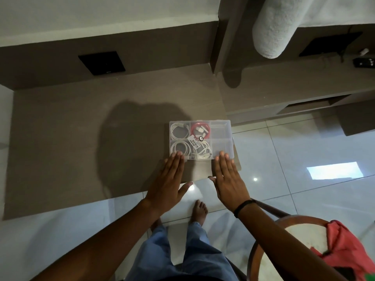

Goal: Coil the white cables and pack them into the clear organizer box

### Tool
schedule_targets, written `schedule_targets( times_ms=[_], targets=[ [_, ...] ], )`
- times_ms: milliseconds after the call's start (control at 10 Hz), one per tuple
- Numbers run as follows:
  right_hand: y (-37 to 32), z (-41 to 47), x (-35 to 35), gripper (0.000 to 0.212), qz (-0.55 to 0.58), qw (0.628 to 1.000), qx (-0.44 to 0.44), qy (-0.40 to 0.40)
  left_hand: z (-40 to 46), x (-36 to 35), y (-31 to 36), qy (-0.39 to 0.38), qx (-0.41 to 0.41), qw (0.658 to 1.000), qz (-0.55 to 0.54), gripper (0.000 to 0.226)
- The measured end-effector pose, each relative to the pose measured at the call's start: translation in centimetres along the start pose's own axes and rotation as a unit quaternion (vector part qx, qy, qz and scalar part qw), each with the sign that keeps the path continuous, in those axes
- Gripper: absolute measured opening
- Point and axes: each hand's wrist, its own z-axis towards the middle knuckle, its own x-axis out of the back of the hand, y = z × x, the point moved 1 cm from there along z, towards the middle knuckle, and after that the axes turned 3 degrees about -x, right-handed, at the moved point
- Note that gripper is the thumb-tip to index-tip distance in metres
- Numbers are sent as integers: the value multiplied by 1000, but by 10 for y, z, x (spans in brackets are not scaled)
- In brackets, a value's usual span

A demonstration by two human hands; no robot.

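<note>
The clear organizer box (221, 136) lies with its lid down near the right front corner of the brown table (71, 138). Through the lid I see coiled white cables (179, 131) in the left compartments and a red cable (200, 130) in the middle top one. The right compartments look bare. My left hand (169, 183) lies flat, fingertips touching the box's near left corner. My right hand (229, 179) lies flat too, fingertips on the near right corner. Neither hand holds anything.
A black square panel (101, 62) sits on the wall behind the table. A round wooden stool (284, 236) with a red cloth (349, 250) stands at my right. A lower shelf (294, 86) extends right of the table. My bare foot (199, 211) is on glossy white tiles.
</note>
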Motion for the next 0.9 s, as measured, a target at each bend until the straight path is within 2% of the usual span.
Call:
schedule_targets(
  times_ms=[300, 500, 800, 900],
  targets=[
    [19, 137, 52, 74, -28, 998, 54, -8, 97, 29, -51, 4, 48, 999, 5, 95],
    [21, 207, 78, 75, -37, 997, 67, 2, 157, 48, -96, 8, 47, 999, 10, 96],
    [26, 240, 87, 84, -47, 996, 70, -14, 183, 59, -113, 10, 42, 999, 20, 103],
    [22, 221, 94, 94, -62, 993, 97, -11, 179, 76, -112, 52, 51, 997, 35, 104]
  ],
)
